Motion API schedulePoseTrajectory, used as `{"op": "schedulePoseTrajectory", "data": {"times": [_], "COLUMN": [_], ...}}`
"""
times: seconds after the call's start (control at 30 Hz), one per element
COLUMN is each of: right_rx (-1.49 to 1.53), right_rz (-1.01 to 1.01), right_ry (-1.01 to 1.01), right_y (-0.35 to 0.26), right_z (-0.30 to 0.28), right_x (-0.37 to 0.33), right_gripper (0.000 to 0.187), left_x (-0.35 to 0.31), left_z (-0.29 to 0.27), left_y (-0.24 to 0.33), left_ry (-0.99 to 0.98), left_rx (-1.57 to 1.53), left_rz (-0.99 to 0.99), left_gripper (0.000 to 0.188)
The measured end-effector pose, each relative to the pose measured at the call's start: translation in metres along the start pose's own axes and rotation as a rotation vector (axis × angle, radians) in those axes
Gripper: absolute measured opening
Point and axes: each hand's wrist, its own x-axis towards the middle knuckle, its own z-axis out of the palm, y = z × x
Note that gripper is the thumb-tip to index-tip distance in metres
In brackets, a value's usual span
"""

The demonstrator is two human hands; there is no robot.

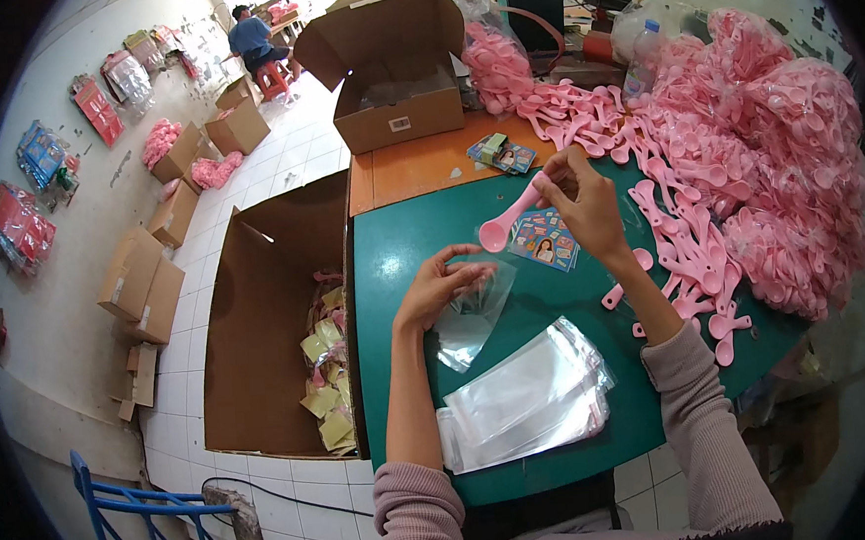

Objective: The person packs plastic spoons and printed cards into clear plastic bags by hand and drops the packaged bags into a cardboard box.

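Note:
A pink plastic spoon (511,220) is pinched by its handle in my right hand (585,201), its bowl pointing down and left. My left hand (443,287) grips a clear plastic bag (475,317) near its upper end, just left of the spoon's bowl. The spoon appears to be outside the bag. Beneath my right hand lies a pile of printed picture cards (546,243) on the green tabletop (401,232). Closer to me, a stack of clear plastic bags (525,398) is fanned out on the table.
Loose pink spoons (695,264) and a big heap of bagged spoons (752,142) cover the right side. A bundle of cards (503,154) and an open cardboard box (398,104) sit at the back. Left of the table stands a deep carton (267,320) with packed pieces inside. Far off, a person (258,48) sits.

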Motion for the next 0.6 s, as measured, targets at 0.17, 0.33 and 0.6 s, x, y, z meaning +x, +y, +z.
{"op": "schedulePoseTrajectory", "data": {"times": [0.17,0.33,0.6], "right_rx": [-0.001,0.087,0.176], "right_rz": [0.028,0.060,0.060], "right_ry": [-0.192,-0.283,-0.224], "right_y": [0.004,0.009,-0.015], "right_z": [0.005,0.015,0.003], "right_x": [-0.004,-0.012,-0.006], "right_gripper": [0.014,0.014,0.008], "left_x": [0.001,0.002,-0.001], "left_z": [0.003,-0.001,0.021], "left_y": [0.001,-0.003,0.026], "left_ry": [0.022,-0.083,-0.095], "left_rx": [0.133,0.206,0.150], "left_rz": [-0.023,0.048,0.114], "left_gripper": [0.032,0.035,0.034]}}
